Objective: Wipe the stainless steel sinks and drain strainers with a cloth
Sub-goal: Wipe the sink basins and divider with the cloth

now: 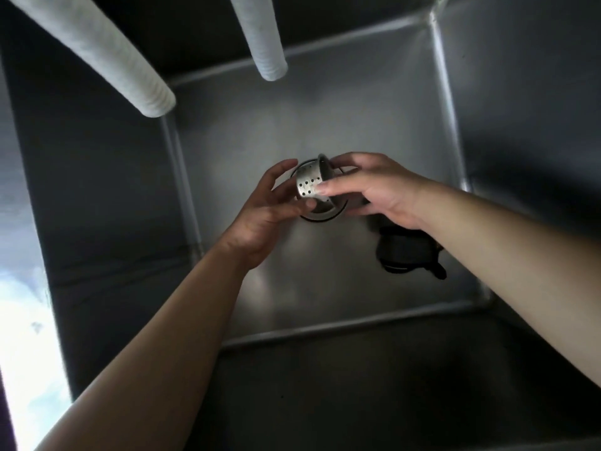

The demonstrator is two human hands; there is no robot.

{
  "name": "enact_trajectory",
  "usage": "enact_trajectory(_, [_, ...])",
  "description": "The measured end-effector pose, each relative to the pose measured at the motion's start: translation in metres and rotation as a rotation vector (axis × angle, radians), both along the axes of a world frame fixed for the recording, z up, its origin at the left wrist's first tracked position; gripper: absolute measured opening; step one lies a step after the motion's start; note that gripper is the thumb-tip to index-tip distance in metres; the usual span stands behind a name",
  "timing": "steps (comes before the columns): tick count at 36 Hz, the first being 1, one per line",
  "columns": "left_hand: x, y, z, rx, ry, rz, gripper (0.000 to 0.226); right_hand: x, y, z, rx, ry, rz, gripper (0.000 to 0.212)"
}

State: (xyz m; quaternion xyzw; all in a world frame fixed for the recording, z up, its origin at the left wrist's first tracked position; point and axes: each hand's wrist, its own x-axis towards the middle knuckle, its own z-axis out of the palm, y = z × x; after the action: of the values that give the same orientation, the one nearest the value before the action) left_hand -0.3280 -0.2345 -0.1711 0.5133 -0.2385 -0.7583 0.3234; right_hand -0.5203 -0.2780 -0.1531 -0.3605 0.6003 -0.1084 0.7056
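Note:
I look down into a deep stainless steel sink [325,281]. A perforated metal drain strainer [310,183] is held tilted above the round drain opening [320,216] in the sink floor. My right hand [370,190] pinches the strainer between thumb and fingers. My left hand [270,206] cups the strainer's left side, its fingers curled around the lower edge. A dark cloth [406,252] lies bunched on the sink floor, under my right wrist.
Two white corrugated hoses [107,56] [263,37] hang into the sink from the top. Steep steel walls enclose the basin on all sides. A bright strip shows past the left rim [29,336].

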Motion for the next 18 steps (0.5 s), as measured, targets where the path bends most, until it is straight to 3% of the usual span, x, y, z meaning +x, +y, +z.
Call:
enact_trajectory(4, [0.003,0.001,-0.011,0.085,-0.051,0.096,0.068,0.010,-0.003,-0.014,-0.186,0.181,0.062,0.056])
enact_trajectory(6, [0.004,0.003,-0.019,0.126,-0.261,0.180,0.062,0.018,-0.003,-0.027,-0.324,0.371,0.167,0.065])
enact_trajectory(8, [0.010,0.010,-0.030,0.067,-0.603,0.159,0.059,0.026,-0.001,-0.040,-0.438,0.560,0.359,0.074])
enact_trajectory(10, [0.021,0.020,-0.041,-0.064,-0.972,-0.087,0.069,0.035,0.001,-0.052,-0.535,0.664,0.492,0.074])
enact_trajectory(12, [0.029,0.029,-0.051,-0.100,-1.199,-0.358,0.086,0.044,0.002,-0.062,-0.593,0.706,0.543,0.071])
enact_trajectory(18, [0.032,0.055,-0.063,0.012,-1.326,-0.625,0.104,0.057,0.011,-0.085,-0.640,0.824,0.601,0.059])
